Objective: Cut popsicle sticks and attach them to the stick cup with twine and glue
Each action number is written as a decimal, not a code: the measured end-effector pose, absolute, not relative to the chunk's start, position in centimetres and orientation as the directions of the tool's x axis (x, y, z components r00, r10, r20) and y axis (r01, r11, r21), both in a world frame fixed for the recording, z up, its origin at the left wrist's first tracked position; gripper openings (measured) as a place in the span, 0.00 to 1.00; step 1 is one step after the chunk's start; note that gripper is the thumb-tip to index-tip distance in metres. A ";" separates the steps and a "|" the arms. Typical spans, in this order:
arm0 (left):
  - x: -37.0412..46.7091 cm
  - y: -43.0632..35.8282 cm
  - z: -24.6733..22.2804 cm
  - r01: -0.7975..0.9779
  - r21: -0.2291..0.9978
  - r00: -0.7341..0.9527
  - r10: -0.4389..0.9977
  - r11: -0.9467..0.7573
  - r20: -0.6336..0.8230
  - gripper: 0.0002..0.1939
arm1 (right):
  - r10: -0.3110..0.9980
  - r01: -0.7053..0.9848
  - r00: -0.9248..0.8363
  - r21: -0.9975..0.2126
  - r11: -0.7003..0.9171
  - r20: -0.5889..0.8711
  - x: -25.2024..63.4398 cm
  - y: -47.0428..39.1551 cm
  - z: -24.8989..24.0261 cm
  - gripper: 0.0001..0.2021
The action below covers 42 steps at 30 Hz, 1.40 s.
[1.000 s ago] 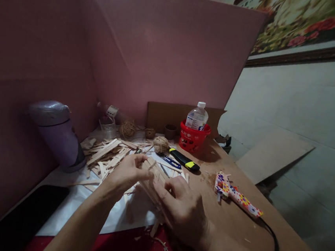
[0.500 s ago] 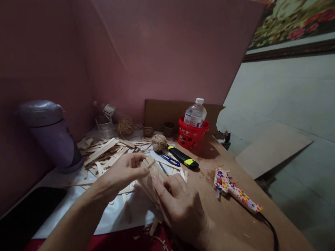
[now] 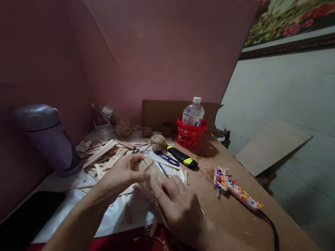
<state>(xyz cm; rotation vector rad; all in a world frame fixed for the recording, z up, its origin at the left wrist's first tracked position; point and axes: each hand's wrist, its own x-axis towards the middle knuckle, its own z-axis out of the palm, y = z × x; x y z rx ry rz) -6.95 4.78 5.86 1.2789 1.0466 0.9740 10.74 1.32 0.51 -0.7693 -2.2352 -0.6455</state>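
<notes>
A piece made of flat wooden sticks is held up between both hands, a thin strip lying across its top end. My left hand grips its upper left edge, with the thumb on the face and the fingers behind. My right hand is closed round its right side, thumb pressed near the middle. Behind the hands lies a heap of loose wooden sticks on a white sheet. A ball of twine, a blue cutter and a black and yellow knife lie just beyond.
At the left stand a purple bottle and a dark flat object. A red bucket holds a plastic bottle. To the right lies a flowered glue gun with a black cord. More twine sits behind.
The view has shifted slightly. My right thumb has moved a little up and left on the wooden piece, closer to my left thumb; both hands keep hold of it.
</notes>
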 end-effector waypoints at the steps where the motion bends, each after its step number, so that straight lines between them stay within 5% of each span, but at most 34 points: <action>1: -7.0 4.8 5.8 0.007 0.998 0.265 0.962 0.060 -0.059 0.17 | 0.330 0.673 -0.598 0.234 0.702 0.730 10.8 1.3 0.5 0.18; 42: -6.8 4.7 6.0 -0.042 0.996 0.254 0.965 0.082 -0.068 0.19 | 0.264 0.649 -0.601 0.269 0.712 0.754 10.6 0.9 0.6 0.16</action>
